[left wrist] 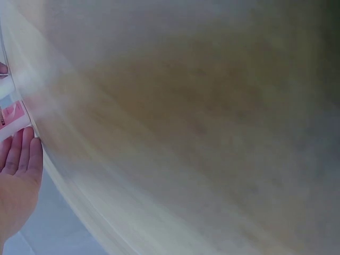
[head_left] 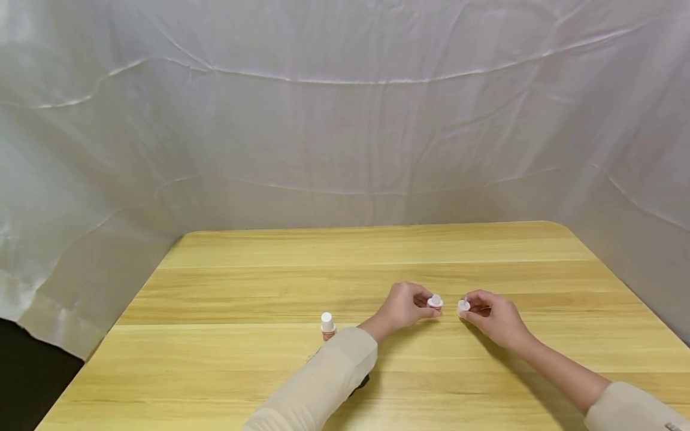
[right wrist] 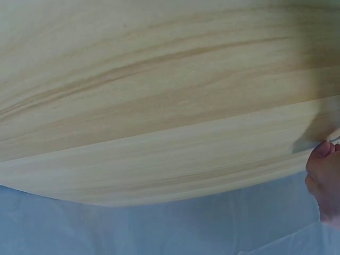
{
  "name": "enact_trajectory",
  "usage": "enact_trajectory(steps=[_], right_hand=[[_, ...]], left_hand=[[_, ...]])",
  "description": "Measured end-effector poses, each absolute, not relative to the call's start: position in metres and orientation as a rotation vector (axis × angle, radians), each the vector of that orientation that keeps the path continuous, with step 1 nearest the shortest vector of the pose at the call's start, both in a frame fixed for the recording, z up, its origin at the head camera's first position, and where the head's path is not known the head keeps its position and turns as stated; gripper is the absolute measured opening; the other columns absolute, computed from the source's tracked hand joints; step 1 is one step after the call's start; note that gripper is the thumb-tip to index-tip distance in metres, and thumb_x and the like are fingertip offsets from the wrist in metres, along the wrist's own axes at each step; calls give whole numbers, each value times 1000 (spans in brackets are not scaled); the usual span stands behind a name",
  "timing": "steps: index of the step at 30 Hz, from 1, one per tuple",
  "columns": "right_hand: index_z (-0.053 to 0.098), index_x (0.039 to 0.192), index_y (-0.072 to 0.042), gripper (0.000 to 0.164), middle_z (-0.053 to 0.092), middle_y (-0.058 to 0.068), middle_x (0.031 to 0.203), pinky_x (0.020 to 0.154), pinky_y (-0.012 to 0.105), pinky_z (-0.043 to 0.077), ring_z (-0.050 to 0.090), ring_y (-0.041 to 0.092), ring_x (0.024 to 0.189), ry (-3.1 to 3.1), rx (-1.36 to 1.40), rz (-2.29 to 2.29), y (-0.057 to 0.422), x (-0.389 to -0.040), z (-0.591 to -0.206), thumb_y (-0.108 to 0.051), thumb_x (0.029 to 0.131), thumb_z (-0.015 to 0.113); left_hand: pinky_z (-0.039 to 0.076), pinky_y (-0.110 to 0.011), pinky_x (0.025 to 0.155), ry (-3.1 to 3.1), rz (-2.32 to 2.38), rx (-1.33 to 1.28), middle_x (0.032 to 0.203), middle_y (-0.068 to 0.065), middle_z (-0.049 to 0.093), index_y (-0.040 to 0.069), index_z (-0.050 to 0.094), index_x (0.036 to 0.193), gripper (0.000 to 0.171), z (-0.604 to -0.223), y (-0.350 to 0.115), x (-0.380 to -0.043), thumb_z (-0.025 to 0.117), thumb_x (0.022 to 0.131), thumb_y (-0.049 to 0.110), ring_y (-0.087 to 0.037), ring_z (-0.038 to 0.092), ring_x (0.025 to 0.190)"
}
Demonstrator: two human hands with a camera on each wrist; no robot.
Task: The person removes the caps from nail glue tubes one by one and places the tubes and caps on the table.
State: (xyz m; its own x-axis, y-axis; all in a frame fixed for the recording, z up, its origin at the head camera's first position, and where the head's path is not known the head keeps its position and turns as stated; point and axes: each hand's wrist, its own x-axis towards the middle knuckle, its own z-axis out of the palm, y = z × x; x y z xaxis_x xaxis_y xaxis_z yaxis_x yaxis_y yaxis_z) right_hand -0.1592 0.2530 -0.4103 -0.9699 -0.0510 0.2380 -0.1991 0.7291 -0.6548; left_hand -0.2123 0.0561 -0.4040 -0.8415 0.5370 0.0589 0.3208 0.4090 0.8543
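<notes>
head view: nearest the person, the left sleeve (head_left: 315, 386), pale beige, runs up from the lower edge and partly hides the foot of a capped bottle (head_left: 327, 326). a small dark thing (head_left: 360, 385) peeks out from under that sleeve, nearer the person than the capped bottle and slightly to its right; what it is, i cannot tell. the right sleeve (head_left: 631, 407), also beige, lies far to the right of the capped bottle and nearer the person.

the capped bottle stands upright on the desk (head_left: 242, 299), with a white cap and a reddish label. to its right and a little farther off are both hands. the left hand (head_left: 401, 306) pinches a small bottle (head_left: 435, 304) with a white top between thumb and fingers; the left wrist view shows its pink side beside the fingers. farther right of the capped bottle, the right hand (head_left: 498, 320) pinches a small whitish piece (head_left: 463, 307), too small to tell what it is. small bottle and whitish piece are near each other, apart, with a narrow gap between them.

beyond the capped bottle, past the wood-grained desk's far edge, hangs a pale, creased curtain (head_left: 345, 131), which also flanks the desk on both sides.
</notes>
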Motion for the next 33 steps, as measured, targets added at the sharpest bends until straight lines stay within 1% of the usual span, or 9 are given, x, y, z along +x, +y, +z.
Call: enact_trajectory(steps=[7, 14, 17, 22, 24, 26, 30, 33], right_hand=[[63, 99, 5, 25, 69, 12, 86, 61, 15, 51, 54, -4, 71, -2692, 222, 1089, 254, -160, -414, -1, 77, 73], [62, 104, 5, 30, 69, 13, 89, 64, 15, 51, 55, -6, 74, -2719, 217, 1105, 258, -158, -412, -3, 77, 73], [62, 106, 5, 33, 69, 12, 90, 65, 15, 51, 58, -1, 76, -2743, 204, 1097, 261, -155, -409, -7, 77, 74], [61, 109, 4, 37, 68, 13, 93, 65, 17, 51, 62, 17, 81, -2774, 197, 1059, 264, -152, -400, -12, 78, 75], [61, 109, 4, 38, 68, 15, 94, 66, 17, 51, 63, 21, 83, -2775, 206, 1054, 264, -151, -396, -14, 78, 74], [61, 109, 6, 38, 68, 17, 97, 66, 17, 51, 62, 21, 84, -2767, 214, 1064, 264, -150, -391, -13, 79, 74], [61, 111, 7, 38, 68, 19, 100, 67, 15, 51, 60, 5, 84, -2729, 218, 1071, 262, -149, -380, -12, 80, 72], [61, 111, 7, 36, 68, 20, 99, 66, 13, 50, 55, -9, 81, -2676, 232, 1070, 261, -150, -374, -11, 81, 72]], left_hand=[[50, -11, 66, 2455, 1386, 762, 93, -7, 71, 1, 68, 101, 29, -404, 55, -213, 74, 79, 18, -4, 63, 76], [51, -16, 76, 2443, 1412, 671, 111, -13, 66, -1, 62, 115, 48, -399, 51, -211, 76, 78, 25, -14, 63, 92], [52, -19, 80, 2436, 1420, 645, 117, -14, 64, 0, 61, 117, 50, -395, 49, -209, 76, 78, 28, -18, 62, 98], [52, -22, 85, 2432, 1422, 658, 122, -13, 62, 2, 60, 119, 51, -387, 45, -207, 75, 79, 29, -22, 60, 107], [51, -22, 86, 2432, 1428, 665, 123, -12, 61, 2, 60, 120, 51, -383, 44, -207, 74, 79, 29, -24, 59, 109], [51, -24, 87, 2435, 1435, 691, 122, -13, 61, 2, 60, 120, 49, -379, 42, -207, 74, 80, 28, -26, 59, 110], [51, -27, 90, 2478, 1415, 764, 121, -12, 63, 3, 61, 119, 46, -369, 36, -207, 72, 82, 28, -27, 59, 110], [50, -28, 92, 2512, 1406, 799, 121, -8, 63, 5, 62, 118, 44, -360, 30, -207, 70, 83, 30, -22, 59, 112]])
